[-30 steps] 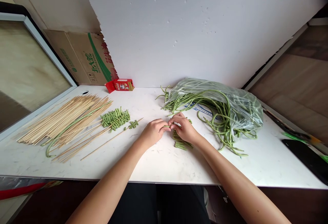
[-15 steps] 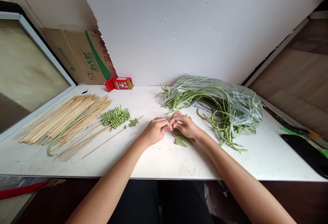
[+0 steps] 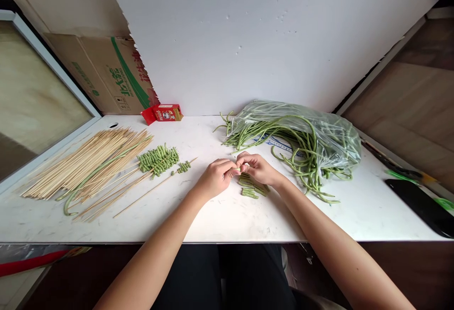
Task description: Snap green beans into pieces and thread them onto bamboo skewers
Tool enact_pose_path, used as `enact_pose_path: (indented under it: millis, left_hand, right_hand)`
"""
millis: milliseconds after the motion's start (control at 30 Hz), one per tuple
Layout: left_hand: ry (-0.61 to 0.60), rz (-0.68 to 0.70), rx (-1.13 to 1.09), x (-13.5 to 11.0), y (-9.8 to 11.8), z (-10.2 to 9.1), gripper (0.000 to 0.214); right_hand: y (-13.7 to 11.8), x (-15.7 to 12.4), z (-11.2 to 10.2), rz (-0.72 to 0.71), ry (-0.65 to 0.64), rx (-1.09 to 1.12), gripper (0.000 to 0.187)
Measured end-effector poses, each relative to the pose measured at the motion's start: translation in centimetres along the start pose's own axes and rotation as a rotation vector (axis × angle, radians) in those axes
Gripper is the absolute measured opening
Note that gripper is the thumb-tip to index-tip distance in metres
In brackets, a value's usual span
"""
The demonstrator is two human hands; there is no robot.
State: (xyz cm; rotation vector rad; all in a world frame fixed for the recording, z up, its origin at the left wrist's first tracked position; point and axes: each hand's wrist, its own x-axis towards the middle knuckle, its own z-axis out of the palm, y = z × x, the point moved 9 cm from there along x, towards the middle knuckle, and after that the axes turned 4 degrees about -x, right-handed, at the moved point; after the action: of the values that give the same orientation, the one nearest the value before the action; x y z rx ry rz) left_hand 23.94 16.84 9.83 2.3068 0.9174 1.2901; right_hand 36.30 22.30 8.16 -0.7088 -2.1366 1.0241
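My left hand (image 3: 217, 178) and my right hand (image 3: 259, 170) meet at the middle of the table, fingers pinched together. A small piece of green bean (image 3: 235, 169) shows between their fingertips. Short cut bean pieces (image 3: 250, 193) lie on the table just below my right hand, which partly covers them. To the left of my left hand, a bamboo skewer (image 3: 156, 187) lies slanted with a few bean pieces (image 3: 183, 166) threaded near its tip. Beyond it are several skewers packed with bean pieces (image 3: 158, 160).
Plain bamboo skewers (image 3: 88, 158) lie in a wide bundle on the left, with one long bean (image 3: 95, 172) across them. On the right, a clear plastic bag (image 3: 333, 132) spills long beans (image 3: 312, 151). A red box (image 3: 168, 112) stands behind; a black phone (image 3: 420, 207) lies far right.
The whole view has shifted slightly. Both hands stay together with fingers pinched, and the bean piece between them now shows a little more clearly. Nothing else has visibly moved.
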Motion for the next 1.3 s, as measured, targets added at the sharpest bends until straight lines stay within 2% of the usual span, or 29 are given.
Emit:
enact_pose_path:
  millis: [133, 367, 533, 667, 1033, 1167, 1300]
  left_hand:
    - [-0.043, -0.143, -0.012, -0.3, -1.8, 0.4, 0.037]
    - [-0.022, -0.178, -0.106, -0.3, -2.3, 0.5, 0.041]
    - [0.000, -0.218, -0.264, -0.4, -2.4, 0.7, 0.041]
    - [-0.007, -0.213, -0.290, -0.4, -2.4, 0.7, 0.041]
    - [-0.057, -0.187, -0.337, -0.3, -1.7, 1.1, 0.035]
    - [-0.028, -0.229, -0.290, -0.6, -2.9, 0.2, 0.030]
    - [0.010, -0.266, -0.224, -0.7, -3.7, -0.8, 0.030]
  right_hand:
    - [-1.1, -0.1, -1.0, -0.019, 0.145, -0.185, 0.027]
    - [-1.8, 0.1, 0.0, -0.048, 0.108, -0.172, 0.019]
    - [-1.2, 0.2, 0.2, -0.049, 0.106, -0.032, 0.025]
    - [-0.6, 0.2, 0.3, -0.001, 0.077, 0.006, 0.028]
    - [0.6, -0.2, 2.0, 0.102, -0.144, 0.280, 0.052]
    - [0.4, -0.3, -0.6, 0.067, -0.038, 0.303, 0.057]
    - [0.1, -0.3, -3.7, 0.045, 0.150, -0.053, 0.040]
